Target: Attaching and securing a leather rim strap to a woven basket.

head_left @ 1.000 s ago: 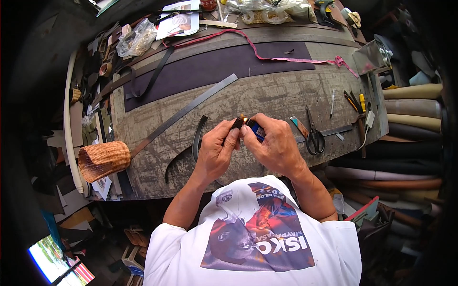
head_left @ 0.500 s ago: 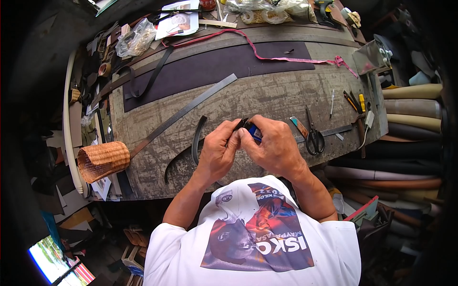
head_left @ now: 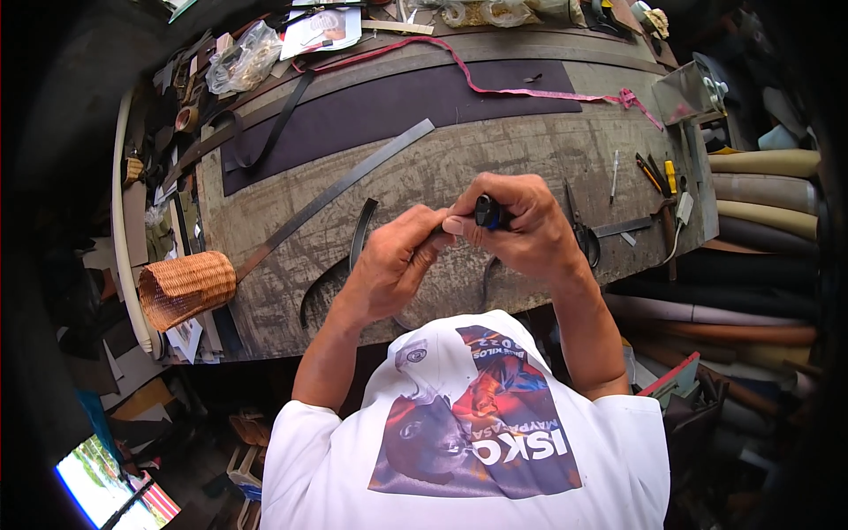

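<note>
At the far left of the bench (head_left: 530, 141), a wicker basket (head_left: 196, 281) lies on its side near the edge. A long flat grey strip (head_left: 353, 181) slants up from beside it toward the middle, and beyond that strip lies a dark purple sheet (head_left: 380, 115). Closer to the person, a thin dark strip (head_left: 314, 293) curves out from behind the left wrist, and a black curved strap (head_left: 364, 228) stands just beyond the hand.

The left forearm (head_left: 329, 346) rises from the lower edge, leaning inward. The left hand (head_left: 393, 263) is closed with its back to the left, thumb pressed toward a bent forefinger; a small dark piece (head_left: 436, 231) shows at this pinch, its far end hidden by the fingers. To its right, the tip of the right thumb points left and meets the left hand's fingertips.

The right hand (head_left: 530, 225) is higher, knuckles raised and fingers curled firmly around a lighter (head_left: 488, 212); its black end, edged in blue, faces up between thumb and forefinger. The right forearm (head_left: 587, 329) runs steeply down to the white sleeve. Just past the right wrist, black-handled scissors (head_left: 586, 237) lie partly covered. Farther right are a slim white pen (head_left: 615, 177) and a yellow-handled tool (head_left: 670, 177), with rolls of material (head_left: 764, 163) beyond the bench.
</note>
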`<act>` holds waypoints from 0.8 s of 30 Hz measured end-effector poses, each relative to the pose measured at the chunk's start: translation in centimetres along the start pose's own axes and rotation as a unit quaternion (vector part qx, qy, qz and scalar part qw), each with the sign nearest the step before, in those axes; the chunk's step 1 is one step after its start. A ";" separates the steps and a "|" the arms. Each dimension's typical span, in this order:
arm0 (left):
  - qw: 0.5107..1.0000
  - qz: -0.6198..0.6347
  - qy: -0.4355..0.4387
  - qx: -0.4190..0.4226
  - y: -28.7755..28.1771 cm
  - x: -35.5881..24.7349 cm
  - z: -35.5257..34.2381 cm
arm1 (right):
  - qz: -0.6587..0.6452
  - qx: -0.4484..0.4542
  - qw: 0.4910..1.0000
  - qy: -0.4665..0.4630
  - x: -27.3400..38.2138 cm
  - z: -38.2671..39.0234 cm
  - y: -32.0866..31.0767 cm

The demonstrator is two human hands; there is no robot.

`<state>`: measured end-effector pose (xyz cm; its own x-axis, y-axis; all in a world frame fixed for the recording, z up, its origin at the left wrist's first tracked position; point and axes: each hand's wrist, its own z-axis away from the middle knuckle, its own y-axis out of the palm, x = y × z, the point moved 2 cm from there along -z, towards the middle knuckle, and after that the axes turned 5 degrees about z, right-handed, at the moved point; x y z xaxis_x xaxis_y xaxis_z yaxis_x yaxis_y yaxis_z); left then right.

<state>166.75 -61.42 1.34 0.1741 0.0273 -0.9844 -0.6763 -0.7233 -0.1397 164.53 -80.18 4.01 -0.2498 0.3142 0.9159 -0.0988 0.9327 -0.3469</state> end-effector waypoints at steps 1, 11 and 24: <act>0.999 -0.027 0.034 0.010 -0.8 -0.6 0.0 | -0.057 0.001 0.998 -0.032 -0.1 -0.3 -0.3; 0.782 -0.524 0.036 -0.335 -12.7 -0.2 4.0 | 0.071 -0.185 0.940 0.279 -7.6 8.0 -6.5; 0.944 -0.308 -0.079 0.084 13.0 16.9 -1.7 | 0.168 -0.166 0.867 0.438 -12.2 20.5 -2.4</act>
<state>162.09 -71.55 -16.91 0.4710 0.5189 -0.7133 -0.5890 -0.4170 -0.6922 148.08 -89.91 -10.41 0.6313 0.4556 0.6276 0.1581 0.7166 -0.6793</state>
